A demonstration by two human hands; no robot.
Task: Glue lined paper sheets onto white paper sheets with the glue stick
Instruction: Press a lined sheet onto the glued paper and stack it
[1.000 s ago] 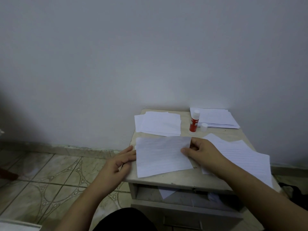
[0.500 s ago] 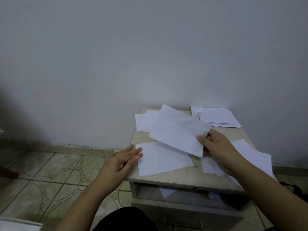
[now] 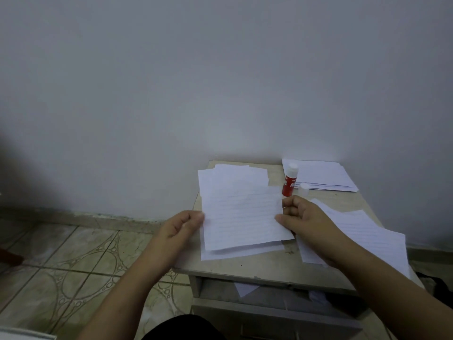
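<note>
A lined paper sheet (image 3: 242, 217) is held just over a white paper sheet (image 3: 245, 252) on the small table (image 3: 245, 267). My left hand (image 3: 180, 225) pinches the lined sheet's left edge. My right hand (image 3: 302, 218) pinches its right edge. The red glue stick (image 3: 289, 180) stands upright behind the sheet, uncapped, with its clear cap (image 3: 304, 188) beside it on the right.
A pile of sheets (image 3: 232, 175) lies at the table's back left, another pile (image 3: 323, 176) at the back right, and loose lined sheets (image 3: 367, 231) on the right under my right forearm. An open drawer (image 3: 269, 298) sits below the tabletop. Wall behind, tiled floor left.
My right hand has brought the lined sheet down from above the back pile to over the white sheet. My left hand left the white sheet's edge and now pinches the lined sheet.
</note>
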